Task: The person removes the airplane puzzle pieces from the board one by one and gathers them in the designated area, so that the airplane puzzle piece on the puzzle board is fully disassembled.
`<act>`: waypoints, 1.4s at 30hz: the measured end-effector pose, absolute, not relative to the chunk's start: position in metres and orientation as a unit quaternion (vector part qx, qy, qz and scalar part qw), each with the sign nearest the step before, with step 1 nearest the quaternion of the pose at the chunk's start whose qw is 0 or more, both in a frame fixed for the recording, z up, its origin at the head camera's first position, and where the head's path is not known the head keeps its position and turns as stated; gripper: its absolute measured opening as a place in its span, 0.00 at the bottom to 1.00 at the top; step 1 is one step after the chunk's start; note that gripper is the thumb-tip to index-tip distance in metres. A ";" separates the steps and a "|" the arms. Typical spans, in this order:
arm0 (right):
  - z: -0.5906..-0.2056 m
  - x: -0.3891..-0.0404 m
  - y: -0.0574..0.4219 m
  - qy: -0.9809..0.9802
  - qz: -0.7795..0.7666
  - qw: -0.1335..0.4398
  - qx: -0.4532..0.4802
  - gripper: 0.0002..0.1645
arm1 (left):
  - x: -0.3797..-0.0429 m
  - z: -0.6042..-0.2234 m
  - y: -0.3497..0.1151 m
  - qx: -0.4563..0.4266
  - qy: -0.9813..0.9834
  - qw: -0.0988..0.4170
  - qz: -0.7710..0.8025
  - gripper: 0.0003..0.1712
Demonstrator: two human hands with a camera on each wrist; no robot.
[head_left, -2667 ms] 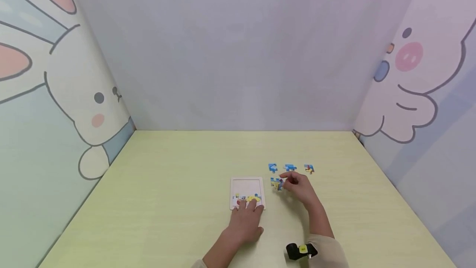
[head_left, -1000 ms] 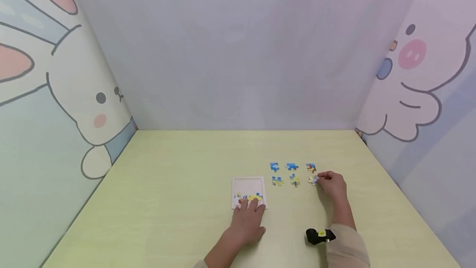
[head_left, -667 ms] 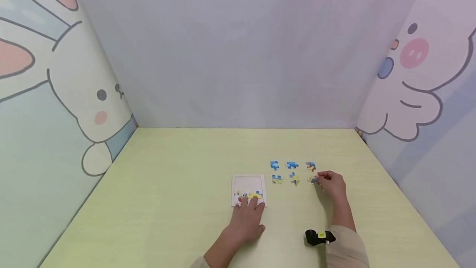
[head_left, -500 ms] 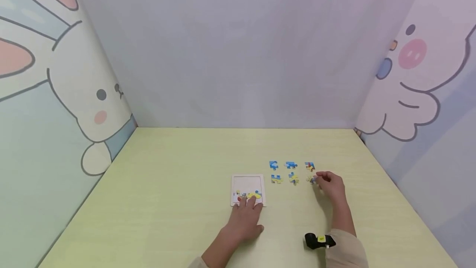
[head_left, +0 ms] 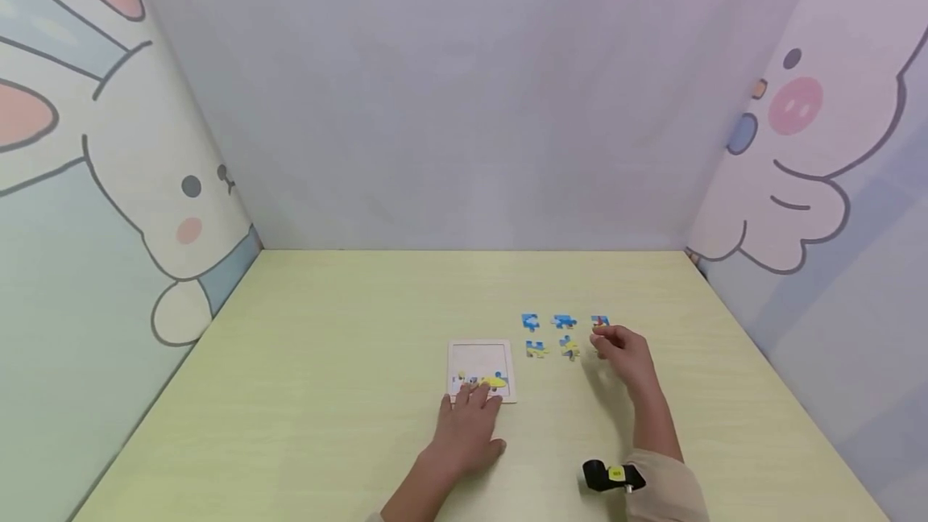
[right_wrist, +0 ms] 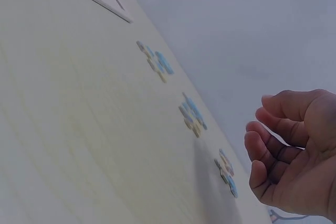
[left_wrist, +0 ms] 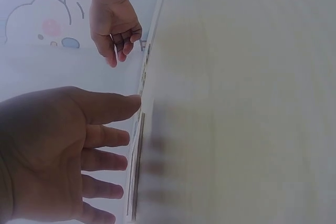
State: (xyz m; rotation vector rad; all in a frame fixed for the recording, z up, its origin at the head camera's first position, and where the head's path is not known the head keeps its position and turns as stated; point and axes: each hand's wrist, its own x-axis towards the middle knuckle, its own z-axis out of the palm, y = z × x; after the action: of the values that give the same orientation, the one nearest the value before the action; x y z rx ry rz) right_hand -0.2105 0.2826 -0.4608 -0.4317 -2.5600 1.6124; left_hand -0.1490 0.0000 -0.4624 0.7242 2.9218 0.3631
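My left hand (head_left: 467, 435) rests with straight, spread fingers on the lower edge of a square puzzle frame (head_left: 478, 357). Along the bottom of that frame lie colourful pieces, partly covered by the fingers. My right hand (head_left: 627, 357) hovers over the right end of the lower row of loose pieces. In the right wrist view its fingers are loosely curled with nothing between them, and a jigsaw piece (right_wrist: 226, 174) lies on the table below. To its left are a blue-and-yellow piece (head_left: 569, 347) and another jigsaw piece (head_left: 536, 350).
Behind, an upper row holds a blue piece (head_left: 531, 321), a second blue piece (head_left: 564, 321) and a red-and-blue piece (head_left: 599, 320). A black wrist camera (head_left: 612, 475) sits by the right sleeve. A grey back wall (head_left: 471, 143) and printed side walls enclose the table.
My right hand placed several jigsaw pieces in a lower row, moving rightward. It has since let go of the last one and lifted slightly. The left hand has stayed on the frame.
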 end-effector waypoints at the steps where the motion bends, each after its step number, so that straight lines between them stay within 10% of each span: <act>1: -0.461 -0.211 0.280 -0.837 0.528 0.043 -0.138 0.20 | -0.148 -0.462 -0.001 0.236 0.963 0.054 0.120 0.34; 42: -0.477 -0.241 0.153 -0.868 0.476 -0.062 0.131 0.06 | -0.143 -0.463 -0.008 0.191 0.967 0.107 0.128 0.40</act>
State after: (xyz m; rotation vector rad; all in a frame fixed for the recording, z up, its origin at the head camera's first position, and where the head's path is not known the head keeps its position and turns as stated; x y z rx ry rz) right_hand -0.2414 0.1531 -0.4774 0.4297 -2.8379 1.5564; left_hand -0.1434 -0.0084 -0.4627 0.5619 2.8480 0.3757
